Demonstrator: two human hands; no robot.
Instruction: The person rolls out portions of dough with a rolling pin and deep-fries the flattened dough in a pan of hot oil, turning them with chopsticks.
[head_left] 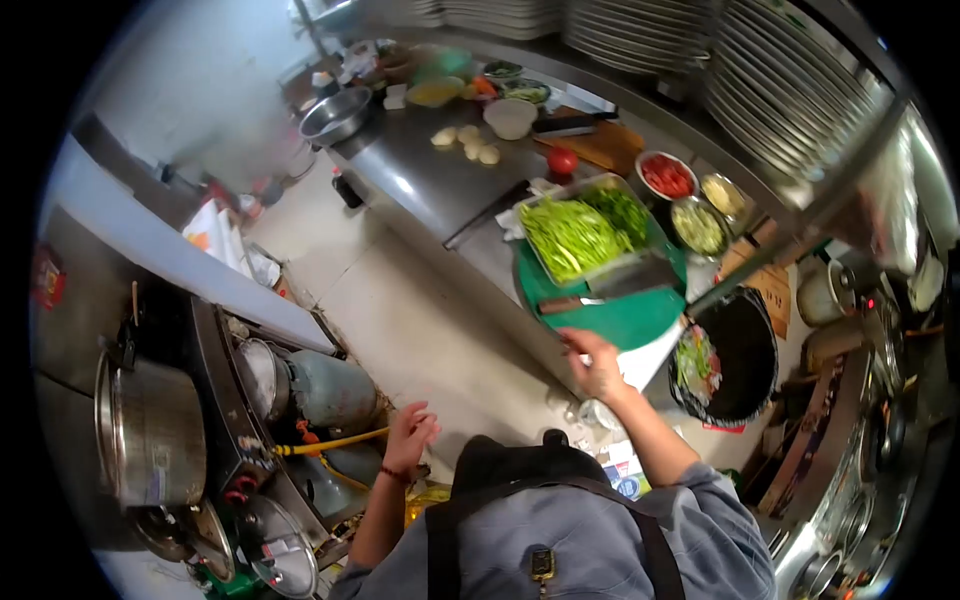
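My right hand (595, 365) is just off the near edge of a round green cutting board (645, 325), empty, its fingers loosely bent and apart. On the board lies a cleaver (645, 280), its wooden handle turned toward the left. Behind it a clear plastic tub (575, 240) holds chopped pale and dark greens. Low over the floor, my left hand (410, 435) is held in front of my body with fingers half curled and nothing in it. The yellow hose (335, 445) is the nearest thing to that hand.
A black-lined bin (735, 375) with scraps stands right of the board. Bowls of chopped tomato (667, 176) and pale slices (698, 226) sit behind it, near a whole tomato (562, 160). Stacked plates (790, 90) fill the shelf above. A large pot (155, 430) is at left.
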